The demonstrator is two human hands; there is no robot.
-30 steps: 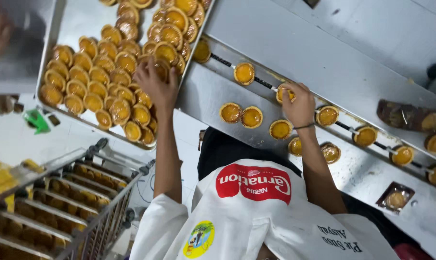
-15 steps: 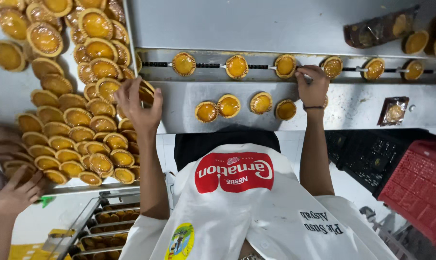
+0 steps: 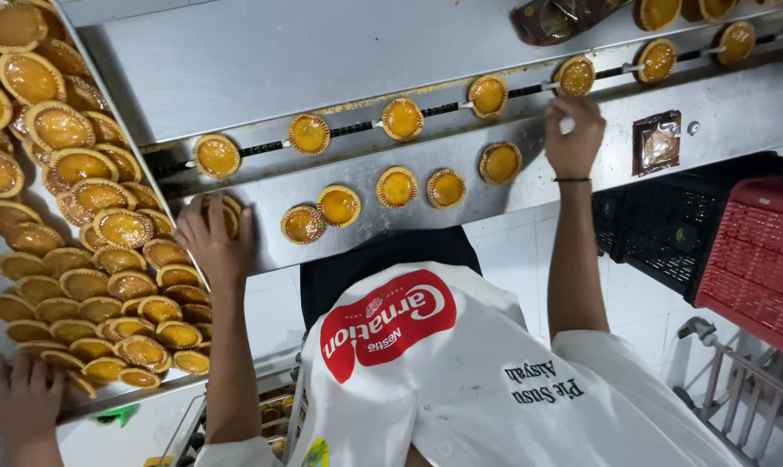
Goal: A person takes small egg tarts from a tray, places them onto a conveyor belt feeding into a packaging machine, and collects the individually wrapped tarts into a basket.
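The left hand (image 3: 214, 242) lies with its grip curled over a small custard tart (image 3: 227, 212) at the near edge of the steel table (image 3: 339, 60), just beside the tray (image 3: 162, 393) heaped with tarts. The right hand (image 3: 573, 138) has its fingers pinched together at the conveyor line (image 3: 434, 110) below a tart (image 3: 575, 75); what they pinch cannot be told. Five loose tarts (image 3: 396, 186) sit in a row between the hands, and another person's hand (image 3: 24, 393) rests at the tray's near corner.
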